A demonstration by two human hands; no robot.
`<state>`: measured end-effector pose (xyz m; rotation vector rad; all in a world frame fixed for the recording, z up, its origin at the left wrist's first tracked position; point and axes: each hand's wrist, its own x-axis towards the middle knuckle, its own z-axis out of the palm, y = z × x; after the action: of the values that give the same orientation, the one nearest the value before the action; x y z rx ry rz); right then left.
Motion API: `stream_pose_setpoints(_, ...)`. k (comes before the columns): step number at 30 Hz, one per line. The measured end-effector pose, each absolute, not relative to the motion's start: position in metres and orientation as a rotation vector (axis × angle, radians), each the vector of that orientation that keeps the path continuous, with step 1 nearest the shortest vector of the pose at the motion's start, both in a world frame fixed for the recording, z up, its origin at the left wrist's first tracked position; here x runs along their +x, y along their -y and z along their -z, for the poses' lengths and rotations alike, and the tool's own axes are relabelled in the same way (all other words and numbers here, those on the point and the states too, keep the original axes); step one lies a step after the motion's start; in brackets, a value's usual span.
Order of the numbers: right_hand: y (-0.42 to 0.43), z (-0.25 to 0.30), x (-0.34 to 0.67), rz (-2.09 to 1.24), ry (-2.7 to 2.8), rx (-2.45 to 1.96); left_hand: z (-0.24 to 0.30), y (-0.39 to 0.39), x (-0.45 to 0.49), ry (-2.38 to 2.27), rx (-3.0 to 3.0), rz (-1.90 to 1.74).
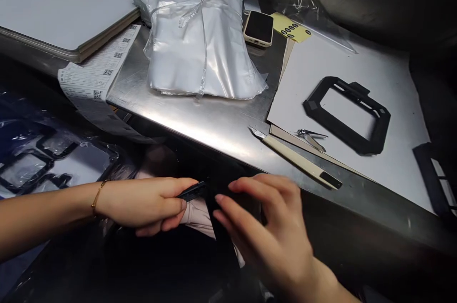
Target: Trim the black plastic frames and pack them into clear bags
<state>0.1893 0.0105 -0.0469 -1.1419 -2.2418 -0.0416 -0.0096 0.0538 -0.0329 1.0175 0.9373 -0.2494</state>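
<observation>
My left hand (150, 204), with a thin gold bracelet at the wrist, is closed and pinches the edge of a black plastic frame piece (194, 190) just below the metal table's front edge. Beside it on the right, my right hand (266, 227) rests its bent fingers on the same dark piece, which is mostly lost in shadow. On the table to the right lies another black rectangular frame (345, 115) on a white sheet (392, 103). A cream utility knife (296, 158) and small metal clippers (311, 137) lie near that sheet's front edge.
A tied bundle of clear plastic bags (200, 32) sits mid-table, with a phone (258, 28) and a yellow sticker sheet (291, 28) behind it. White boards (64, 3) and a printed label strip (100, 65) lie at left. Bagged black frames (39, 165) are lower left.
</observation>
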Motion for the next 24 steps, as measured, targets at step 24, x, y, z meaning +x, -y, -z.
stream_pose_setpoints(24,0.032,0.084,0.22,-0.33,2.276,-1.207,0.052,-0.065,-0.015,-0.829,0.997,0.219)
